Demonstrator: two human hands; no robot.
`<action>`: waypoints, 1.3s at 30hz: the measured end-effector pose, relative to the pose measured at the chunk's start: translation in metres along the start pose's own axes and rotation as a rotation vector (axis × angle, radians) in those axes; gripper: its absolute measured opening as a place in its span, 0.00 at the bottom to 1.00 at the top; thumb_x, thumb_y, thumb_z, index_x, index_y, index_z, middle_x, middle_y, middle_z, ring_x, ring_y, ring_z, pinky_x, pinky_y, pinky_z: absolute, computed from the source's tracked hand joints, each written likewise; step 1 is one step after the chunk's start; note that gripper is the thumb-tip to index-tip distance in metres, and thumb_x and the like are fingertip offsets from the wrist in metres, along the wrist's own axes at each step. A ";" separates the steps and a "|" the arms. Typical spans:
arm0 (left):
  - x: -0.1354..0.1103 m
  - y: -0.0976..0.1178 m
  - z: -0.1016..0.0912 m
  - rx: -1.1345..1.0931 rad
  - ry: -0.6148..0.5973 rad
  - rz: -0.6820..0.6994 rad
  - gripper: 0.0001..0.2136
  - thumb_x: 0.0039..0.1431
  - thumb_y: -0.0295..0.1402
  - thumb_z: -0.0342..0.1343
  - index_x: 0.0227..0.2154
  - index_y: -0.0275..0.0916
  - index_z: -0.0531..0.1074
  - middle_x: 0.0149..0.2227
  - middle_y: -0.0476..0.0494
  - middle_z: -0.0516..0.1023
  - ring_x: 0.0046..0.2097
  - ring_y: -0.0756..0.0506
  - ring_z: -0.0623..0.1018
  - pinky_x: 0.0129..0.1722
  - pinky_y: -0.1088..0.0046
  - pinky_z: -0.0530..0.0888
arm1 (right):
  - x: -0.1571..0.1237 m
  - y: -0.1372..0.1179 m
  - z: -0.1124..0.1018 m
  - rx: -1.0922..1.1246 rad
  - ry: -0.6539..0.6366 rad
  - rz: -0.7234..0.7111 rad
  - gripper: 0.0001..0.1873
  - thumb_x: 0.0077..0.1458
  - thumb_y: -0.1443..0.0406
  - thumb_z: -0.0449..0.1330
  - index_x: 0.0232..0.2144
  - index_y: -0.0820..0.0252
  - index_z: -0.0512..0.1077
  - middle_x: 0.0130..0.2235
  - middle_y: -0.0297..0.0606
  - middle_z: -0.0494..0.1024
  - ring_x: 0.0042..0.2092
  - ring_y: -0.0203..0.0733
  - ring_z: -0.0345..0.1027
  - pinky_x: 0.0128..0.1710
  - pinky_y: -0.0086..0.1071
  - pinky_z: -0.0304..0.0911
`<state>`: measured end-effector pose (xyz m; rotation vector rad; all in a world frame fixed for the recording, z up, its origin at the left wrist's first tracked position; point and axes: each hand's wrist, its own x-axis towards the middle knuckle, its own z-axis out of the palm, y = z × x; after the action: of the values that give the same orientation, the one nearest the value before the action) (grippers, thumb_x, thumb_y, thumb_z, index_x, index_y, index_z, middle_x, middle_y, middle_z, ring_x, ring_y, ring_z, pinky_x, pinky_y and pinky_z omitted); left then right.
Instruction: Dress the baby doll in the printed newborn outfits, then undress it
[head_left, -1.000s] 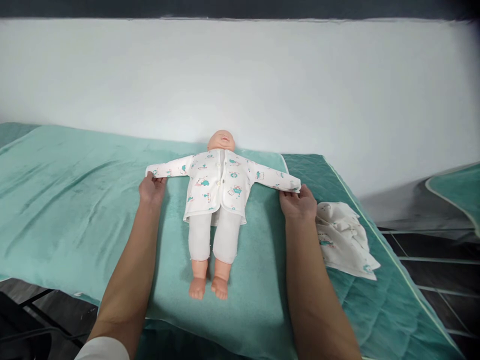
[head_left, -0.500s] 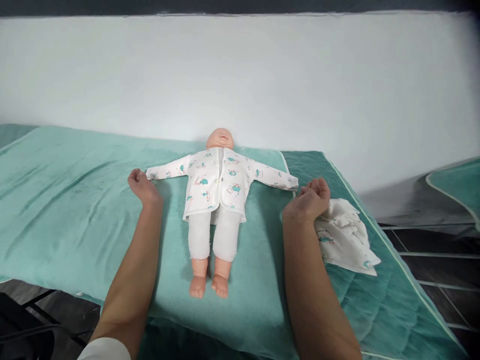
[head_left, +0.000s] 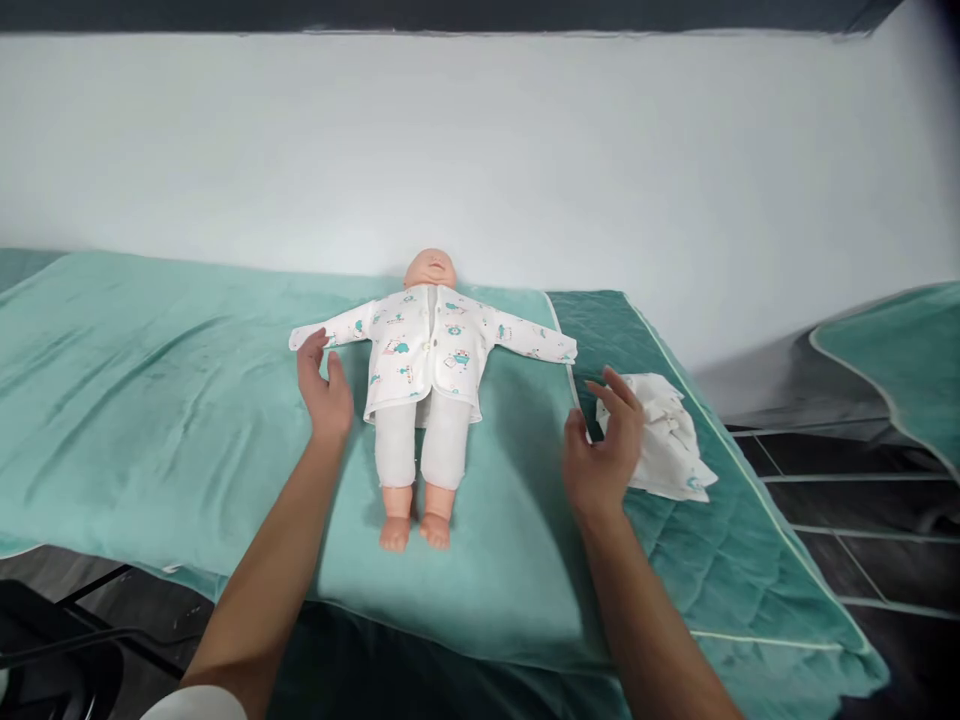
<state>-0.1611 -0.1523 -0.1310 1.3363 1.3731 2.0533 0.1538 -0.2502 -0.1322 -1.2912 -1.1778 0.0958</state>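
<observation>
A baby doll (head_left: 430,270) lies on its back on a teal blanket (head_left: 150,400), arms spread. It wears a white printed jacket (head_left: 427,345) and white trousers (head_left: 420,450). My left hand (head_left: 322,385) hovers open just below the doll's left-side sleeve, fingers apart and holding nothing. My right hand (head_left: 604,455) is open too, raised over the blanket between the other sleeve end and a crumpled white printed garment (head_left: 667,435) that lies to its right.
The blanket covers a quilted teal mat (head_left: 720,560) on a bed against a white wall (head_left: 480,150). Dark floor (head_left: 862,520) lies to the right, with another teal cover (head_left: 900,370) at the far right edge.
Both hands have let go of the jacket's sleeve ends, drawn back toward me and opened. The view has shifted slightly to the right.
</observation>
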 end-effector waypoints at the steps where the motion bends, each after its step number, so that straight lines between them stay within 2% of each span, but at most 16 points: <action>1: -0.007 0.003 -0.004 0.027 -0.060 0.013 0.10 0.65 0.33 0.55 0.47 0.41 0.72 0.56 0.41 0.74 0.62 0.45 0.71 0.66 0.65 0.64 | -0.004 0.001 -0.011 -0.033 -0.008 -0.005 0.19 0.56 0.71 0.61 0.50 0.54 0.74 0.63 0.41 0.70 0.68 0.47 0.57 0.71 0.56 0.43; 4: -0.024 0.010 -0.017 0.127 -0.274 0.113 0.10 0.64 0.32 0.54 0.47 0.42 0.73 0.55 0.40 0.75 0.60 0.43 0.73 0.65 0.59 0.66 | -0.016 0.004 -0.029 -0.067 -0.063 0.008 0.18 0.56 0.68 0.62 0.50 0.54 0.73 0.59 0.44 0.72 0.64 0.49 0.61 0.70 0.57 0.47; 6: -0.032 0.013 -0.024 0.192 -0.401 0.222 0.12 0.63 0.28 0.53 0.47 0.42 0.73 0.56 0.39 0.75 0.60 0.42 0.73 0.64 0.56 0.67 | -0.026 0.003 -0.023 -0.072 -0.137 -0.011 0.19 0.57 0.66 0.62 0.51 0.55 0.72 0.58 0.45 0.72 0.63 0.50 0.63 0.68 0.57 0.51; 9: -0.039 0.015 -0.030 0.257 -0.514 0.319 0.19 0.58 0.20 0.49 0.50 0.42 0.71 0.57 0.39 0.73 0.61 0.41 0.71 0.64 0.53 0.67 | -0.039 -0.004 0.011 -0.088 -0.271 -0.062 0.21 0.58 0.66 0.60 0.55 0.56 0.69 0.60 0.48 0.70 0.63 0.51 0.63 0.66 0.56 0.56; 12: -0.044 0.014 -0.035 0.264 -0.596 0.304 0.26 0.55 0.18 0.47 0.55 0.44 0.68 0.61 0.38 0.70 0.63 0.41 0.69 0.66 0.52 0.66 | -0.043 -0.016 0.056 -0.140 -0.400 -0.072 0.26 0.59 0.67 0.58 0.59 0.56 0.65 0.62 0.50 0.67 0.64 0.53 0.60 0.64 0.54 0.59; 14: -0.045 0.012 -0.037 0.261 -0.642 0.278 0.28 0.55 0.18 0.48 0.58 0.46 0.66 0.63 0.38 0.67 0.65 0.41 0.67 0.67 0.51 0.64 | -0.039 -0.020 0.078 -0.192 -0.434 -0.047 0.28 0.58 0.69 0.56 0.61 0.55 0.65 0.60 0.50 0.68 0.62 0.54 0.61 0.61 0.52 0.62; 16: -0.045 0.008 -0.038 0.259 -0.667 0.266 0.28 0.57 0.20 0.50 0.60 0.46 0.65 0.64 0.37 0.65 0.66 0.41 0.66 0.68 0.50 0.63 | -0.033 -0.019 0.090 -0.214 -0.424 0.004 0.27 0.57 0.70 0.54 0.60 0.56 0.65 0.57 0.49 0.69 0.55 0.52 0.66 0.55 0.50 0.66; 20: -0.042 0.000 -0.035 0.267 -0.688 0.262 0.28 0.59 0.22 0.53 0.62 0.45 0.62 0.65 0.36 0.63 0.67 0.39 0.64 0.68 0.48 0.62 | -0.025 -0.006 0.088 -0.148 -0.297 0.101 0.19 0.59 0.66 0.54 0.53 0.56 0.71 0.45 0.41 0.69 0.40 0.44 0.66 0.46 0.42 0.68; 23: -0.041 -0.004 -0.031 0.299 -0.721 0.278 0.30 0.58 0.23 0.54 0.64 0.45 0.61 0.66 0.35 0.61 0.68 0.39 0.63 0.68 0.49 0.63 | -0.025 0.003 0.082 -0.118 -0.148 0.166 0.14 0.59 0.65 0.55 0.46 0.57 0.74 0.40 0.38 0.68 0.39 0.42 0.64 0.45 0.40 0.66; 25: -0.040 -0.006 -0.029 0.318 -0.716 0.319 0.29 0.59 0.23 0.53 0.64 0.45 0.61 0.66 0.35 0.61 0.68 0.39 0.63 0.67 0.50 0.64 | -0.026 0.004 0.081 -0.097 -0.093 0.194 0.14 0.58 0.64 0.57 0.46 0.57 0.73 0.42 0.39 0.69 0.40 0.42 0.64 0.44 0.39 0.66; 27: -0.038 -0.006 -0.027 0.322 -0.663 0.371 0.25 0.62 0.24 0.52 0.62 0.44 0.64 0.64 0.35 0.65 0.65 0.39 0.66 0.66 0.52 0.66 | -0.027 0.001 0.082 -0.076 -0.108 0.146 0.17 0.58 0.63 0.58 0.49 0.56 0.71 0.48 0.42 0.68 0.43 0.43 0.66 0.45 0.40 0.67; 29: -0.036 -0.004 -0.024 0.315 -0.585 0.408 0.20 0.64 0.25 0.50 0.58 0.43 0.69 0.60 0.36 0.71 0.61 0.41 0.70 0.63 0.54 0.68 | -0.028 -0.006 0.083 -0.065 -0.164 0.028 0.18 0.59 0.64 0.58 0.52 0.55 0.71 0.52 0.44 0.68 0.49 0.46 0.67 0.49 0.43 0.67; 31: -0.033 -0.001 -0.019 0.305 -0.524 0.426 0.16 0.65 0.26 0.50 0.54 0.42 0.72 0.55 0.38 0.75 0.58 0.41 0.73 0.60 0.55 0.70 | -0.029 -0.012 0.084 -0.060 -0.213 -0.094 0.16 0.61 0.65 0.55 0.52 0.53 0.72 0.51 0.44 0.69 0.52 0.47 0.67 0.54 0.46 0.66; 33: -0.031 0.001 -0.012 0.293 -0.494 0.428 0.13 0.64 0.29 0.52 0.50 0.42 0.74 0.51 0.39 0.77 0.55 0.41 0.74 0.58 0.57 0.71 | -0.030 -0.016 0.084 -0.056 -0.238 -0.152 0.14 0.63 0.65 0.54 0.49 0.52 0.74 0.48 0.43 0.71 0.52 0.47 0.67 0.55 0.47 0.65; 36: -0.027 0.001 -0.002 0.231 -0.458 0.341 0.07 0.62 0.31 0.56 0.41 0.42 0.76 0.44 0.42 0.78 0.48 0.42 0.76 0.50 0.63 0.73 | -0.027 -0.019 0.087 -0.032 -0.249 -0.153 0.11 0.64 0.64 0.54 0.45 0.53 0.74 0.46 0.42 0.72 0.49 0.47 0.69 0.52 0.45 0.67; 39: -0.024 -0.002 0.002 0.138 -0.373 0.094 0.07 0.64 0.35 0.54 0.36 0.41 0.76 0.34 0.47 0.76 0.38 0.46 0.75 0.40 0.70 0.72 | -0.021 -0.018 0.095 0.001 -0.255 -0.146 0.07 0.62 0.64 0.56 0.41 0.54 0.73 0.43 0.41 0.72 0.45 0.45 0.69 0.47 0.41 0.69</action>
<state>-0.1474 -0.1665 -0.1445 1.7661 1.3208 1.6724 0.0676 -0.2054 -0.1479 -1.2120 -1.4863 0.1573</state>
